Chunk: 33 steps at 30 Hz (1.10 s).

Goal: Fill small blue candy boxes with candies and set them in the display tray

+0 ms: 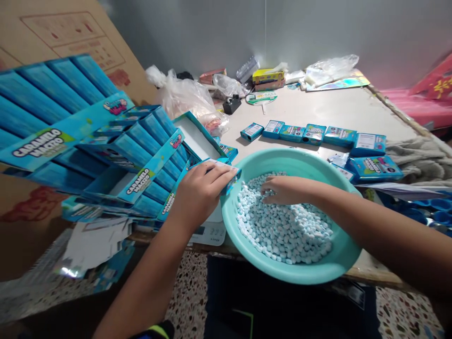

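My left hand [203, 188] is closed around a small blue candy box [231, 181] at the left rim of a turquoise basin [293, 273]. The fingers cover most of that box. Inside the basin lies a heap of small pale blue and white candies [282, 230]. My right hand [278, 189] reaches in from the right, its curved fingers apart and touching the candies near the back left. Whether any candies sit under its palm is hidden. Below my left hand, a kitchen scale [208, 233] is partly covered.
Blue display boxes [141, 165] full of cartons are stacked at the left before a large cardboard box [63, 28]. Several small blue boxes [314, 134] line the table behind the basin. Plastic bags [183, 96] lie at the back; a grey cloth [420, 160] is at right.
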Tool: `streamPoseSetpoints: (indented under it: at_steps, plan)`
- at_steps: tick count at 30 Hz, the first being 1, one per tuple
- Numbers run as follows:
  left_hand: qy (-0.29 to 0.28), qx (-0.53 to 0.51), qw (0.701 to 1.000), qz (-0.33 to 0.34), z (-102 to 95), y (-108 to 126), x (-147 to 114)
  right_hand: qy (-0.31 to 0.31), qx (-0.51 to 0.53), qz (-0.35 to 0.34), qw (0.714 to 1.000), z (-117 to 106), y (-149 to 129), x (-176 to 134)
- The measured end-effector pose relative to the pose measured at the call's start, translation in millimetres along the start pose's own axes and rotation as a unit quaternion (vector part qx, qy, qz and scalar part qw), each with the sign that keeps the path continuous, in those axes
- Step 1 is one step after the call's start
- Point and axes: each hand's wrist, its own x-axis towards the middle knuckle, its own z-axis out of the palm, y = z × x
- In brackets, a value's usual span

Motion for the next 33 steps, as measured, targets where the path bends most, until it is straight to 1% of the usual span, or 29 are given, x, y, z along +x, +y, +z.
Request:
streamPoseSetpoints:
  at_steps: [3, 7, 12, 16, 20, 22, 25, 27, 31, 33]
  plan:
    - [0.019, 0.005, 1.000, 0.024, 0.7, 1, -1, -0.049, -0.011, 0.000, 0.999, -4, -3, -1]
    - [0.016, 0.055, 0.996, 0.067, 1.4, 2, 0, -0.077, -0.023, 0.014, 0.997, -10, -7, -1]
    - [0.037, 0.109, 0.990, 0.078, 3.8, -2, -2, -0.074, -0.015, 0.009, 0.997, -12, -8, -3]
    - [0.014, 0.096, 0.990, 0.100, 6.7, -3, -1, -0.068, -0.017, 0.014, 0.997, -11, -8, -2]
    - [0.022, 0.069, 0.994, 0.077, 8.9, -5, 2, -0.069, -0.022, 0.014, 0.997, -10, -7, 3]
    - [0.014, 0.072, 0.995, 0.067, 8.6, -5, 4, -0.070, -0.026, 0.014, 0.997, -9, -6, 4]
    - [0.001, 0.068, 0.996, 0.060, 4.6, -3, 3, -0.071, -0.026, 0.014, 0.997, -10, -7, 3]
    - [-0.002, 0.051, 0.998, 0.043, 0.5, -1, 1, -0.073, -0.026, 0.016, 0.997, -11, -8, 1]
    - [-0.023, 0.004, 1.000, -0.014, -3.3, -3, -8, -0.078, -0.027, 0.028, 0.996, -13, -11, 0]
    - [0.003, -0.030, 0.996, -0.086, -1.5, -4, -17, -0.081, -0.026, 0.031, 0.996, -13, -12, 0]
